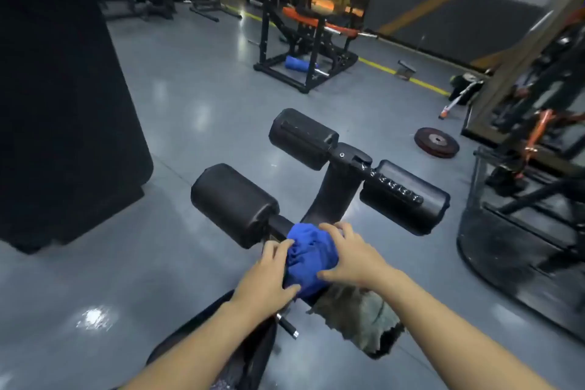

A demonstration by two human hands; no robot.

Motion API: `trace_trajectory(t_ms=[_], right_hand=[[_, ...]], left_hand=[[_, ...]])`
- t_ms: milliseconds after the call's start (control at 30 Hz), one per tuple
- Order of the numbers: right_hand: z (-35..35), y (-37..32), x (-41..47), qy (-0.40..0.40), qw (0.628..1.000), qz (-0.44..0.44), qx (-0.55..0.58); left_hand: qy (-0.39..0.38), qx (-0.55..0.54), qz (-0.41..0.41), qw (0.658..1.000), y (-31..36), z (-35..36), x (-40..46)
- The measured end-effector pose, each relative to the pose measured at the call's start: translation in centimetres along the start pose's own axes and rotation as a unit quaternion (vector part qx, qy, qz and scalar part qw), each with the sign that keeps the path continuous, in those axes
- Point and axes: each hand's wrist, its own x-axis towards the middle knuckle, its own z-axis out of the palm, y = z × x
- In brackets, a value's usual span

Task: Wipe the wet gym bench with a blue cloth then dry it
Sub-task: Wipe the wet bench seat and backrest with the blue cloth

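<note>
The black gym bench [332, 196] runs away from me, with black foam roller pads [234, 199] on both sides of its upright post. A bunched blue cloth [311, 258] is wrapped over the bar at the base of the post. My left hand [269, 272] presses the cloth from the left, fingers curled on it. My right hand [351, 256] grips the cloth from the right. A grey-brown rag [357, 317] lies on the bench pad just under my right forearm.
A big black block [63, 104] stands at the left. A weight plate [437, 142] lies on the grey floor to the right, near a dark machine frame [522, 199]. Another bench rack [304, 41] and two people stand farther back.
</note>
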Motion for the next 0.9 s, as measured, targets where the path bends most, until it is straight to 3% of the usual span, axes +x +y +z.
trace_trajectory(t_ms=[100, 267, 500, 900], right_hand=[[0.5, 0.5, 1.4, -0.057, 0.998, 0.007, -0.029], [2.0, 0.7, 3.3, -0.055, 0.998, -0.014, -0.023], [1.7, -1.1, 3.2, 0.006, 0.997, -0.071, -0.012], [1.3, -9.0, -2.7, 0.094, 0.98, -0.108, 0.135]], left_hand=[[-0.027, -0.025, -0.029, 0.999, -0.3, 1.4, 1.6], [-0.017, -0.097, -0.005, 0.995, -0.9, 2.7, 2.5], [0.028, -0.116, 0.025, 0.993, -0.7, 2.3, 2.1], [0.16, -0.166, 0.074, 0.97, -2.1, -3.2, -6.4]])
